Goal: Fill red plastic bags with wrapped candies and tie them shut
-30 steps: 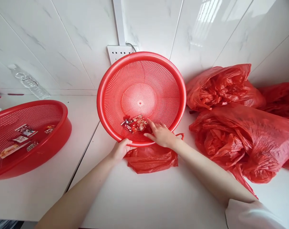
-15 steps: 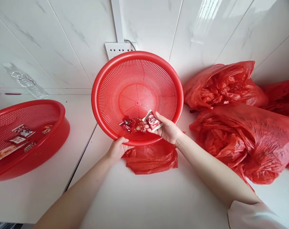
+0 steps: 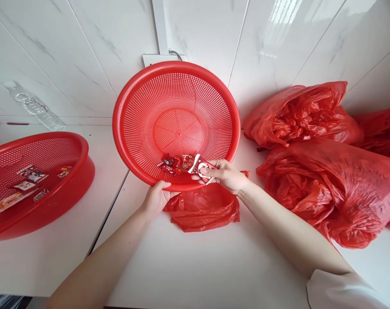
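A round red plastic basket (image 3: 178, 92) is tilted up toward me, its perforated inside facing my view. My left hand (image 3: 156, 199) grips the basket's near rim, thumb over the edge and fingers underneath. My right hand (image 3: 222, 175) pinches a small red and white snack packet (image 3: 205, 168) between thumb and fingers, just inside the rim at the lower right. Several small dark red packets (image 3: 177, 163) lie together low in the basket, beside the held one. Below the basket, a red plastic bag (image 3: 204, 212) lies on the white table (image 3: 195, 266).
To the left, a second red basket (image 3: 85, 150) holds several small packages. A clear plastic bottle (image 3: 37, 107) lies by the tiled wall. Bulging red plastic bags (image 3: 330, 180) are heaped at the right. Behind the basket is a white power strip (image 3: 150, 59).
The basket has shifted slightly left and up, covering more of the power strip. My right hand has turned over, its thumb now pressing on the packet's face. My left hand stays on the rim.
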